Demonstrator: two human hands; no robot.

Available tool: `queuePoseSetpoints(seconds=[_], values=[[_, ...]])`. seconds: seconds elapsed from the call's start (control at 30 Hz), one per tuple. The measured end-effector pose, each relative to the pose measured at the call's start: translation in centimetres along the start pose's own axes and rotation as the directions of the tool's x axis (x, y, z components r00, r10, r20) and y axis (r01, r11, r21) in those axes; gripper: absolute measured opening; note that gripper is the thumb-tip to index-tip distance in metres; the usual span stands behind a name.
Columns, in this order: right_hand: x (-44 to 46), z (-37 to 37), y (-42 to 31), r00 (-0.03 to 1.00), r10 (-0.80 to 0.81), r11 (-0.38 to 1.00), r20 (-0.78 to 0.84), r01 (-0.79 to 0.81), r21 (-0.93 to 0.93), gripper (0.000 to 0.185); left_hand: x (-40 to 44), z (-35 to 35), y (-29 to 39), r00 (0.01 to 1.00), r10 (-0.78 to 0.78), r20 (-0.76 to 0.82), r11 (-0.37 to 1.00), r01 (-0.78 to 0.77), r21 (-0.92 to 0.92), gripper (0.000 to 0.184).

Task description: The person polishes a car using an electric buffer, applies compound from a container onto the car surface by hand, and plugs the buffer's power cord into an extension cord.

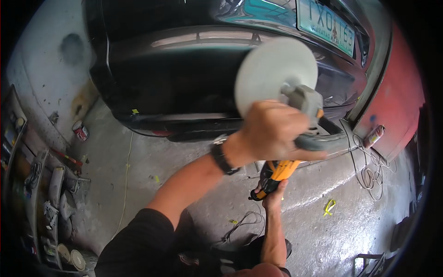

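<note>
One polisher (286, 171): left hand (274, 131) has grip closed round front handle (316, 142), right hand (275, 194) round rear. Car bumper (170, 81) shines already; how much is left, cannot tell.

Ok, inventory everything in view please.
Car: one, black, top
Number plate: one, pale, on car
Polisher: one, orange and black, centre
Pad: one, whitish, on polisher
Wall: one, whitish, left
Shelving: count unclear, mixed, left edge
Floor: one, grey, below
Can: one, mainly red, left floor
Panel: one, red, right
Container: one, reddish, by panel
Cords: several, mixed, on floor
Scraps: several, yellow, on floor
Watch: one, black, on wrist
Sleeve: one, black, lower left
Left hand: one, bare, polisher front
Right hand: one, bare, polisher rear
</note>
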State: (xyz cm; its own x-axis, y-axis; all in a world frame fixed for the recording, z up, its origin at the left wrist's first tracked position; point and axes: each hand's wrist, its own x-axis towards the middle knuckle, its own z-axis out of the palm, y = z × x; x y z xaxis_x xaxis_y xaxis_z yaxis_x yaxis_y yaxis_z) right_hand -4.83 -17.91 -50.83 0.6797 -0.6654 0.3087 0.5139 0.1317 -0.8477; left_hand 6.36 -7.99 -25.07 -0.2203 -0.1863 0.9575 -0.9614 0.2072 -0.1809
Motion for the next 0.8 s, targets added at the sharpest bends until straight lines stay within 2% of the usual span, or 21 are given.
queuePoseSetpoints(seconds=[0.07, 0.1, 0.13, 0.17, 0.2, 0.23, 0.33, 0.4, 0.47, 0.53, 0.57, 0.67, 0.8], values=[[-0.9, 0.2, 1.8, 0.999, 0.007, 0.987, 0.04, 0.0, -0.159, 0.088, -2.4, -5.2, -0.4, 0.999, -0.02, -0.032, 0.999, 0.021, 0.042, 0.057], [-1.5, 2.3, 0.7, 0.997, 0.034, 0.98, 0.072, -0.019, -0.198, 0.088, -3.1, -8.0, -0.1, 0.997, -0.023, -0.067, 0.999, 0.025, 0.03, 0.056], [-2.1, 4.4, -0.4, 0.993, 0.062, 0.971, 0.105, -0.035, -0.237, 0.087, -4.8, -10.9, -0.3, 0.999, -0.02, -0.032, 0.997, 0.023, 0.079, 0.058], [-2.5, 6.2, 0.2, 0.998, 0.021, 0.96, 0.053, -0.006, -0.281, 0.082, -6.0, -13.3, -0.4, 0.997, -0.033, -0.063, 0.994, 0.039, 0.1, 0.059], [-2.9, 6.9, 0.5, 0.982, 0.101, 0.935, 0.158, -0.039, -0.353, 0.079, -7.7, -15.4, -0.7, 0.992, -0.065, -0.11, 0.993, 0.075, 0.092, 0.064], [-3.2, 10.2, -2.0, 0.972, 0.076, 0.968, 0.223, -0.018, -0.252, 0.038, -9.6, -17.1, -0.5, 0.96, -0.136, -0.243, 0.986, 0.156, 0.062, 0.071], [-3.0, 13.3, -1.6, 0.932, 0.152, 0.889, 0.328, 0.016, -0.458, 0.049, -12.9, -21.7, -0.9, 0.853, -0.148, -0.5, 0.975, 0.21, 0.069, 0.073], [-2.5, 15.5, -3.5, 0.907, 0.212, 0.812, 0.364, 0.044, -0.583, 0.056, -14.4, -24.6, -0.7, 0.835, -0.177, -0.521, 0.957, 0.27, 0.107, 0.073], [-2.2, 16.1, -3.4, 0.893, 0.223, 0.791, 0.391, 0.068, -0.608, 0.056, -14.0, -24.8, -0.7, 0.825, -0.154, -0.543, 0.952, 0.272, 0.143, 0.072], [-2.2, 15.8, -3.0, 0.903, 0.18, 0.819, 0.39, 0.082, -0.568, 0.059, -12.9, -24.0, -0.4, 0.828, -0.118, -0.548, 0.954, 0.248, 0.17, 0.071], [-2.4, 15.1, -2.7, 0.918, 0.136, 0.852, 0.372, 0.083, -0.516, 0.06, -13.8, -23.8, -0.4, 0.844, -0.17, -0.508, 0.958, 0.262, 0.116, 0.071], [-2.5, 11.3, -0.8, 0.95, 0.084, 0.911, 0.3, 0.049, -0.411, 0.065, -12.0, -20.0, -0.1, 0.895, -0.154, -0.418, 0.975, 0.206, 0.081, 0.068], [-1.9, 6.7, -2.7, 0.979, 0.072, 0.968, 0.193, -0.022, -0.251, 0.077, -7.3, -13.8, 0.4, 0.99, -0.09, -0.104, 0.988, 0.102, 0.113, 0.062]])
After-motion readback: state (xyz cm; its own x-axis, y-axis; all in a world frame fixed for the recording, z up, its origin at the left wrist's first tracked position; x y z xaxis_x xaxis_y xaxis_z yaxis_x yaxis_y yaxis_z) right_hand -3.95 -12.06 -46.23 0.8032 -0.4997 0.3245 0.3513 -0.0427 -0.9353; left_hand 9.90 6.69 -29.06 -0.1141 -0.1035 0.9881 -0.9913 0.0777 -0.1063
